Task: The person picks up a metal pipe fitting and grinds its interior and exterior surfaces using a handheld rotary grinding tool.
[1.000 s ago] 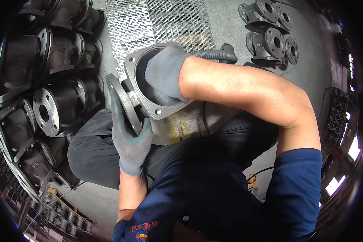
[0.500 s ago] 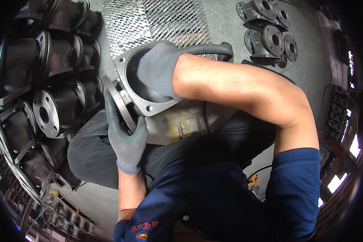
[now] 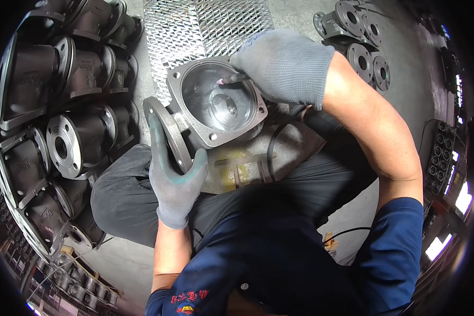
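The right hand [image 3: 287,66] is holding a slim tool [image 3: 234,78] in a narrow, curled grip, and the tool's pale pink tip is pointing leftward over the casting's mouth. The casting [image 3: 205,108] is lying below and to the left of this grip, with its square rim and round bore facing up toward the wearer. The tool's long axis is running nearly crosswise over the bore; whether the tip is touching the wall, I cannot tell. The right hand is sitting nearer the mouth and is hiding the rim's upper right corner.

The left hand [image 3: 176,187] is gripping the casting's round flange [image 3: 167,132], its fingers lying along the outer side and its thumb hooking round the lower edge. The casting is resting by a yellow-marked block [image 3: 247,166], close to the crossed legs [image 3: 126,195]. Grating [image 3: 210,31] is lying beyond it. Stacked castings [image 3: 84,139] are crowding the left, while a few others [image 3: 359,63] are standing well apart at upper right.
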`<action>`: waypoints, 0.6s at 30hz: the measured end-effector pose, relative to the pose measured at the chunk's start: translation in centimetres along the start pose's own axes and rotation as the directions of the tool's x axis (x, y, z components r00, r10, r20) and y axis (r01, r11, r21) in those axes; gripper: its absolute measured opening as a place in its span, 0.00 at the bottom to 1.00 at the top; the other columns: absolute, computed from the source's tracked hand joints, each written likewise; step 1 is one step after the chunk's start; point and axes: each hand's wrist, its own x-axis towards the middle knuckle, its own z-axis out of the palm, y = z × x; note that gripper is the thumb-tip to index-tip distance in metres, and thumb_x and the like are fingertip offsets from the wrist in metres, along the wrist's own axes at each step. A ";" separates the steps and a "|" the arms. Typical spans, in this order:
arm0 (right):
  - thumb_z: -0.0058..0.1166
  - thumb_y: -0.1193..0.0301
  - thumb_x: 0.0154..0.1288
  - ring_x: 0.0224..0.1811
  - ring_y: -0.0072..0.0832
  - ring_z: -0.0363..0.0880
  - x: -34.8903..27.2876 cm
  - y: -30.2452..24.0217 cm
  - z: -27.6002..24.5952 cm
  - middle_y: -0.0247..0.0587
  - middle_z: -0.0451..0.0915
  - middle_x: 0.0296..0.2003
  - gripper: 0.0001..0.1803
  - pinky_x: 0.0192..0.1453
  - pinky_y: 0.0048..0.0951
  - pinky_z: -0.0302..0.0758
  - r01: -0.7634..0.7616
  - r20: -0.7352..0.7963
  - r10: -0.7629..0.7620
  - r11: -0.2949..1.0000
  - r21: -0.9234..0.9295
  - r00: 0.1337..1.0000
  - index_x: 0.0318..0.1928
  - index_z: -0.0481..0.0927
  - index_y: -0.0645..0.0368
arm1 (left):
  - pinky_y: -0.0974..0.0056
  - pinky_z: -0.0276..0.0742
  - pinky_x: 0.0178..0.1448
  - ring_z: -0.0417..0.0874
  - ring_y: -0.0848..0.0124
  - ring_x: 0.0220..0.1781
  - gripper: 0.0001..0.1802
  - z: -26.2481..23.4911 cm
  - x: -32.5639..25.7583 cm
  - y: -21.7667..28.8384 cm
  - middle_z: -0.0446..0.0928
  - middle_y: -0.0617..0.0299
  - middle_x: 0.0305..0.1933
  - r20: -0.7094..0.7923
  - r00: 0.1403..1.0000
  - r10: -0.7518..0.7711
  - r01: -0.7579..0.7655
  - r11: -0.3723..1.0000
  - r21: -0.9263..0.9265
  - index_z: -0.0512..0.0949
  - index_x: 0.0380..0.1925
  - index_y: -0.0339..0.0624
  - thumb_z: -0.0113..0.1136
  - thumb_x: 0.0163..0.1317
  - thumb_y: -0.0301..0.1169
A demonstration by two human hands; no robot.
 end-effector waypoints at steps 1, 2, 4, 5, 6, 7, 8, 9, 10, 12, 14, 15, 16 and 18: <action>0.63 0.68 0.71 0.42 0.47 0.95 0.1 0.2 0.4 0.53 0.93 0.36 0.11 0.47 0.46 0.90 -0.001 0.000 0.001 1.000 0.001 1.000 0.40 0.94 0.61 | 0.60 0.76 0.78 0.80 0.67 0.75 0.57 0.1 0.0 0.1 0.74 0.43 0.81 -0.005 1.000 -0.011 0.011 1.000 0.007 0.59 0.86 0.28 0.76 0.56 0.22; 0.64 0.68 0.71 0.41 0.47 0.95 0.3 0.5 1.1 0.53 0.93 0.36 0.11 0.47 0.46 0.90 0.049 -0.047 -0.049 0.999 -0.006 0.998 0.40 0.95 0.61 | 0.60 0.75 0.79 0.80 0.65 0.76 0.58 0.0 0.1 0.4 0.73 0.43 0.82 0.022 1.000 -0.015 0.016 1.000 -0.024 0.59 0.86 0.28 0.77 0.55 0.23; 0.64 0.67 0.70 0.41 0.47 0.95 0.8 1.1 2.1 0.53 0.92 0.36 0.12 0.46 0.46 0.90 0.125 -0.107 -0.129 0.991 -0.040 0.986 0.39 0.95 0.61 | 0.57 0.79 0.76 0.84 0.57 0.74 0.58 0.4 0.5 0.9 0.75 0.37 0.79 0.016 0.999 0.036 -0.036 0.999 0.022 0.58 0.85 0.25 0.78 0.54 0.24; 0.64 0.67 0.70 0.41 0.47 0.95 1.0 1.2 2.0 0.53 0.92 0.36 0.12 0.46 0.46 0.90 0.127 -0.107 -0.130 0.991 -0.039 0.986 0.39 0.95 0.61 | 0.55 0.82 0.74 0.87 0.50 0.71 0.59 0.5 0.7 1.0 0.77 0.31 0.75 0.006 0.996 0.085 -0.085 0.994 0.071 0.56 0.84 0.21 0.78 0.54 0.26; 0.64 0.67 0.70 0.40 0.46 0.95 1.2 1.3 1.9 0.53 0.92 0.35 0.11 0.46 0.46 0.90 0.128 -0.091 -0.129 0.992 -0.017 0.988 0.39 0.95 0.60 | 0.55 0.82 0.73 0.87 0.49 0.71 0.61 0.6 0.9 0.9 0.78 0.32 0.75 0.002 0.997 0.083 -0.083 0.993 0.087 0.55 0.85 0.23 0.79 0.54 0.26; 0.64 0.67 0.70 0.40 0.46 0.95 1.4 1.4 1.9 0.53 0.92 0.35 0.11 0.46 0.46 0.90 0.128 -0.075 -0.127 0.992 0.006 0.989 0.40 0.95 0.60 | 0.54 0.82 0.73 0.87 0.51 0.71 0.62 0.5 1.1 1.4 0.78 0.33 0.75 0.011 0.999 0.040 -0.040 0.997 0.062 0.55 0.86 0.26 0.80 0.54 0.27; 0.65 0.67 0.70 0.40 0.46 0.95 1.7 1.3 1.6 0.53 0.93 0.36 0.11 0.46 0.46 0.89 0.132 -0.066 -0.130 0.991 0.030 0.989 0.41 0.95 0.59 | 0.55 0.83 0.72 0.88 0.52 0.69 0.62 0.6 1.1 1.2 0.79 0.34 0.75 -0.003 1.000 0.031 -0.031 0.998 0.051 0.55 0.86 0.26 0.80 0.54 0.27; 0.65 0.67 0.70 0.40 0.46 0.95 1.9 1.1 1.1 0.53 0.93 0.36 0.11 0.46 0.46 0.89 0.133 -0.067 -0.131 0.991 0.030 0.989 0.41 0.95 0.59 | 0.55 0.83 0.71 0.89 0.53 0.68 0.62 0.7 1.2 1.0 0.80 0.35 0.74 -0.017 1.000 0.023 -0.022 0.999 0.040 0.55 0.86 0.27 0.80 0.54 0.27; 0.67 0.70 0.67 0.44 0.46 0.94 2.1 0.9 0.5 0.49 0.92 0.39 0.09 0.49 0.44 0.89 0.092 0.031 -0.092 0.996 0.012 0.995 0.44 0.93 0.58 | 0.55 0.83 0.71 0.89 0.53 0.68 0.62 0.6 1.3 1.0 0.80 0.35 0.74 -0.018 1.000 0.023 -0.022 0.999 0.041 0.55 0.86 0.27 0.80 0.54 0.27; 0.69 0.73 0.64 0.48 0.45 0.93 2.6 0.8 0.2 0.45 0.92 0.41 0.12 0.52 0.42 0.89 0.056 0.127 -0.055 0.998 -0.008 0.990 0.48 0.90 0.57 | 0.57 0.85 0.68 0.90 0.55 0.65 0.61 0.5 1.3 1.0 0.81 0.37 0.72 -0.016 0.997 -0.070 0.070 0.996 -0.054 0.56 0.86 0.28 0.80 0.54 0.27; 0.68 0.74 0.62 0.49 0.44 0.92 3.3 1.2 1.1 0.45 0.92 0.41 0.10 0.54 0.42 0.89 0.100 0.062 -0.102 0.994 0.034 0.993 0.45 0.90 0.57 | 0.59 0.78 0.75 0.83 0.60 0.72 0.60 0.3 1.4 1.9 0.74 0.41 0.79 -0.002 0.991 -0.132 0.131 0.987 -0.088 0.55 0.87 0.27 0.78 0.56 0.24; 0.68 0.74 0.62 0.49 0.44 0.92 3.6 1.3 1.3 0.45 0.92 0.41 0.10 0.54 0.42 0.89 0.099 0.061 -0.101 0.995 0.033 0.993 0.45 0.90 0.57 | 0.60 0.72 0.82 0.75 0.65 0.79 0.58 0.3 1.4 2.2 0.66 0.45 0.86 0.016 0.981 -0.192 0.192 0.974 -0.124 0.55 0.87 0.26 0.76 0.58 0.21; 0.68 0.75 0.62 0.49 0.44 0.92 3.9 1.2 1.4 0.45 0.92 0.42 0.09 0.55 0.43 0.88 0.103 0.088 -0.105 0.994 0.029 0.991 0.44 0.90 0.58 | 0.60 0.70 0.83 0.74 0.66 0.80 0.58 0.2 1.4 2.3 0.67 0.46 0.86 0.025 0.977 -0.214 0.215 0.966 -0.144 0.56 0.86 0.26 0.77 0.58 0.21; 0.67 0.74 0.61 0.50 0.44 0.92 4.7 1.3 2.1 0.46 0.92 0.42 0.08 0.55 0.44 0.88 0.139 0.037 -0.141 0.989 0.041 0.989 0.41 0.90 0.58 | 0.60 0.69 0.83 0.73 0.67 0.80 0.58 0.2 1.2 1.7 0.67 0.46 0.86 0.008 0.989 -0.148 0.148 0.985 -0.094 0.56 0.86 0.26 0.77 0.58 0.22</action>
